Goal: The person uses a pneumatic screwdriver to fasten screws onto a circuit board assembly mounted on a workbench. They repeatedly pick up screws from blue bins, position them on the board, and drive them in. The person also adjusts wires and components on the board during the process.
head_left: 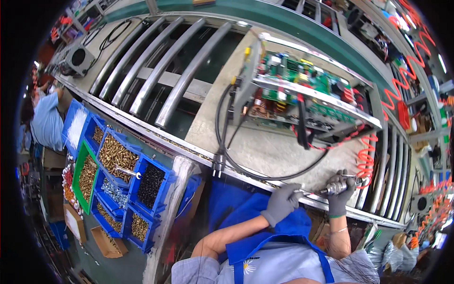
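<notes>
My right hand (338, 202), in a grey glove, is wrapped round a silver air screwdriver (335, 188), held level at the near edge of the work board. Its bit points left toward my left hand (280, 204), also gloved in grey. The left fingers are pinched together at the bit's tip; whatever small thing is between them is hidden. Beyond my hands stands an open metal-framed unit (316, 91) with green circuit boards and wires. A black power cord (279, 178) loops from its left side across the pale board (302, 163), its plug (218, 164) hanging at the board's front edge.
Metal rollers (187, 78) run left of the board, and more rollers (395, 175) lie at right. Blue bins (150, 185) and a green bin (87, 176) of screws and fittings stand at left, with a wrench (127, 172) on top. A red coiled hose (366, 158) hangs beside my right hand.
</notes>
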`<state>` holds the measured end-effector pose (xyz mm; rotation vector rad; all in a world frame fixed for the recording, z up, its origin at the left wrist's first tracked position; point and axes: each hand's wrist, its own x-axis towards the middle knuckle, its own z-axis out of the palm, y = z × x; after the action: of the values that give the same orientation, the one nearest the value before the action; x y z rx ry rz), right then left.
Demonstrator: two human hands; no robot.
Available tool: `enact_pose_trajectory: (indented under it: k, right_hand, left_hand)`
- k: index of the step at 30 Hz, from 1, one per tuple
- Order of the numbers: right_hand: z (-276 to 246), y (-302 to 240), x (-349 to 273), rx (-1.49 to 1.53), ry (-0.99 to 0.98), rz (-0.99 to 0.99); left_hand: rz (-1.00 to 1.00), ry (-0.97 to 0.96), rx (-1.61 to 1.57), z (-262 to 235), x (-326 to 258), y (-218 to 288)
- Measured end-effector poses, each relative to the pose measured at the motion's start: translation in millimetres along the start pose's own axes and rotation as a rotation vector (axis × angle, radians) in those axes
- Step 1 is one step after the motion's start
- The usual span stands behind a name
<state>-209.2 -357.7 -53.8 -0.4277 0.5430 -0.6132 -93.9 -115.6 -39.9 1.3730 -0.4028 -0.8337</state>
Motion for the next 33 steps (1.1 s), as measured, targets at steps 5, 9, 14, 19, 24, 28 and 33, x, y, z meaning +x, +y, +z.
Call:
enact_pose_trajectory:
  k: [5,9,14,19,24,28,33]
  right_hand:
    - [26,27,-12,0.135,0.061,-0.165]
    - [52,26,-23,0.174,-0.077,-0.222]
    - [81,-8,-36,0.132,-0.269,-0.388]
    - [148,-64,-55,0.055,-0.440,-0.651]
    - [208,-122,-65,0.015,-0.631,-0.886]
    - [227,-169,-57,-0.148,-0.851,-1.001]
    - [260,-183,-36,-0.489,-0.831,-1.141]
  left_hand:
    - [-0.325,0.067,-0.142,-18,1,32]
    - [-0.300,0.139,-0.204,-13,-4,35]
    - [-0.238,0.013,-0.310,3,9,58]
    - [-0.099,-0.169,-0.195,22,28,125]
    - [0.305,-0.227,-0.047,22,59,165]
    - [1.181,0.003,1.093,24,117,234]
    - [1.106,-0.096,1.669,59,191,279]
